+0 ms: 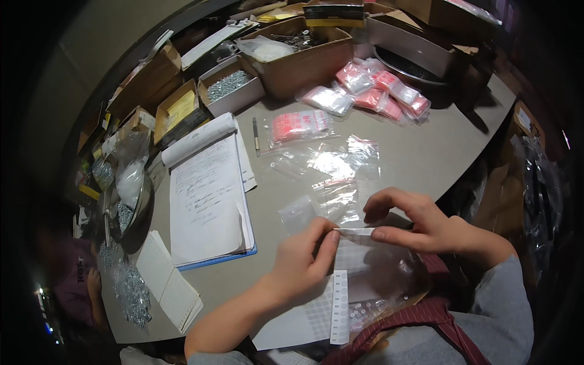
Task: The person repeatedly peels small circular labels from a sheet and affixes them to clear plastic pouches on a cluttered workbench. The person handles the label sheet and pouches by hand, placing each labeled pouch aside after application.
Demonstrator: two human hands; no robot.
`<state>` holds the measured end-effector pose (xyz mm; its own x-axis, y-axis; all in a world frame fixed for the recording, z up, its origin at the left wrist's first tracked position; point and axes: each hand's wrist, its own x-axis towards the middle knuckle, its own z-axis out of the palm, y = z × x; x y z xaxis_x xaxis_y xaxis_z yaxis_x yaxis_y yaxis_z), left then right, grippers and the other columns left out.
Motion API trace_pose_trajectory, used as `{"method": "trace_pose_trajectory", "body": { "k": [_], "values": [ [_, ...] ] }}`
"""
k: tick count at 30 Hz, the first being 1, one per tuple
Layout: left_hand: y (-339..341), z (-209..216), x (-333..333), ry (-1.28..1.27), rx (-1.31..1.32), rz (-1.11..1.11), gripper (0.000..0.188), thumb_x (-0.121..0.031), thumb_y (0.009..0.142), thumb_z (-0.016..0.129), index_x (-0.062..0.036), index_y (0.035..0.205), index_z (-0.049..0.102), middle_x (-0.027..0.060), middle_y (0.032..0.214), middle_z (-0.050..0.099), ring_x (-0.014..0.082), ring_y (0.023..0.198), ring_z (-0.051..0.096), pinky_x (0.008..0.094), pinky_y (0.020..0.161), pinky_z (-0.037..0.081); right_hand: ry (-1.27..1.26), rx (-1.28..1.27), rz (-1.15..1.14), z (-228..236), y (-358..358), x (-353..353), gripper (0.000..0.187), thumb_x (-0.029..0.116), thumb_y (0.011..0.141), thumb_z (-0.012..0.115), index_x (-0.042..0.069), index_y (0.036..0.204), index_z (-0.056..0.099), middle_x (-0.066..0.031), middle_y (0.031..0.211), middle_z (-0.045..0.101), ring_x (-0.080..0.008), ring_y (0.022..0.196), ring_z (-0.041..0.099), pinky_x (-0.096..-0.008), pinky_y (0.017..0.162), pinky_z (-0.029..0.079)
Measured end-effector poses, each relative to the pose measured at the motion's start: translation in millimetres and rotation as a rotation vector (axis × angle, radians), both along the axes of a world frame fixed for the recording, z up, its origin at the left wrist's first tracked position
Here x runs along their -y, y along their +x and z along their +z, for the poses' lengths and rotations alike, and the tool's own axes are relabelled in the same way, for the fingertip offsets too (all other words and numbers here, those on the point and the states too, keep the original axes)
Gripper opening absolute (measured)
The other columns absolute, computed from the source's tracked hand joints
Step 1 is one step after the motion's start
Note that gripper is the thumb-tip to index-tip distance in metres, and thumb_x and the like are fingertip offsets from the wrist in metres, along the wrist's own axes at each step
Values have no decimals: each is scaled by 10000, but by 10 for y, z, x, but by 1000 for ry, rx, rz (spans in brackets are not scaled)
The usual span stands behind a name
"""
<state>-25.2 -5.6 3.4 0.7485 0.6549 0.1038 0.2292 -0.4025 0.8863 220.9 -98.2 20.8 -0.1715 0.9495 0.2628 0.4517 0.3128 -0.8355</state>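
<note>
My left hand (307, 249) pinches the left end of a narrow white paper strip (356, 232) between thumb and fingers. At the strip's other end rests the thumb of my right hand (420, 222); its curled fingers are raised and apart from the thumb. Below my hands lies a white sheet of round stickers (319, 310), with a strip of small printed labels (339, 307) on it. Beside that, a clear plastic bag (383, 280) and small clear round pieces sit near my lap, partly hidden by the paper. Several clear zip bags (337, 201) are just beyond my hands.
Left of me lie a notepad (207, 201), a folded paper pad (170, 280) and a bag of metal screws (131, 295). A pen (256, 137) and red-and-clear bag packs (377, 91) are farther off. Cardboard boxes (298, 61) line the back. Another person's hand (94, 286) shows far left.
</note>
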Motion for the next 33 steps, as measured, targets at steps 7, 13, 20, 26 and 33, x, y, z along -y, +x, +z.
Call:
{"method": "trace_pose_trajectory", "body": {
  "k": [7,13,20,26,33],
  "values": [
    [-8,-3,-17,107,43,5,121,-97,1017,604,10,1005,659,35,712,614,81,627,551,260,579,452,23,103,-61,-104,4,27,199,137,919,724,16,1042,626,-151,893,636,-315,809,641,-392,718,505],
    [2,-75,-60,121,45,4,130,-151,1014,601,-28,1016,644,168,739,653,323,626,661,390,593,504,305,368,-122,-226,12,42,253,42,801,722,32,1040,640,-141,970,642,-336,881,639,-399,778,534],
    [-29,-134,-69,71,26,17,131,-155,1007,609,-28,1000,639,162,744,667,313,636,679,384,601,521,570,660,-161,-191,-26,65,329,62,717,686,17,1042,659,-135,1006,638,-306,926,638,-400,816,545],
    [-17,-107,-68,45,-8,17,136,-157,1009,603,-27,985,632,161,732,667,304,624,687,384,577,516,738,794,-131,-135,-3,54,249,90,711,654,11,947,661,-110,978,624,-272,881,630,-373,793,540],
    [-5,-11,-7,145,-30,37,115,-135,995,603,-23,982,629,162,725,651,305,609,663,396,589,511,620,546,-8,46,-14,123,188,53,763,742,20,937,678,-81,893,647,-235,787,634,-337,729,521]
  ]
}}
